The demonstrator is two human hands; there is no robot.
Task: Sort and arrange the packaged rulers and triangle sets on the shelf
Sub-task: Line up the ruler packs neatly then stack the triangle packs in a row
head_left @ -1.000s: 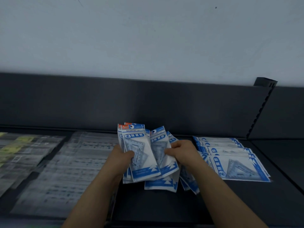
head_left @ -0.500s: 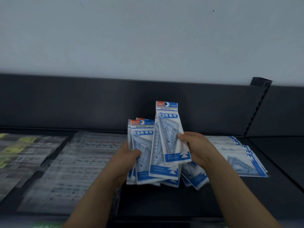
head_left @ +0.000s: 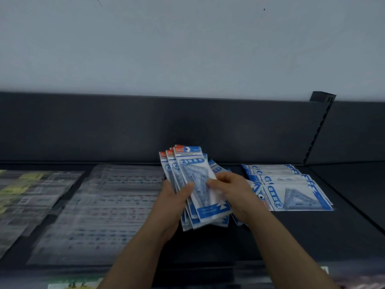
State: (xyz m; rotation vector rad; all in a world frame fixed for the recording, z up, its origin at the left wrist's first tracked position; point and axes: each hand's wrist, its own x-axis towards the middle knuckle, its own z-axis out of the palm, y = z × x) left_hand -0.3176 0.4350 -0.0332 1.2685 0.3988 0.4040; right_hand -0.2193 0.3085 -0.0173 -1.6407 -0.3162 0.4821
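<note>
Gripping fanned bundle of triangle-set packs (head_left: 188, 161) in left hand (head_left: 174, 205), thumb on front pack (head_left: 212, 211), upright above shelf (head_left: 270, 238). Pinching front pack's right edge with right hand (head_left: 234, 193), fingers curled. Just right of right hand: flat stack of same packs (head_left: 295, 195). Left of left hand: blurred clear ruler packs (head_left: 104, 209)

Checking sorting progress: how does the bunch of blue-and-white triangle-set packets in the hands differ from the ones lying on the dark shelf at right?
The held bunch of blue-and-white packets stands upright, headers up; the blue-and-white shelf pile lies flat, headers pointing left. The left hand and right hand grip the held bunch; no hand holds the shelf pile. Both show the same print.
</note>
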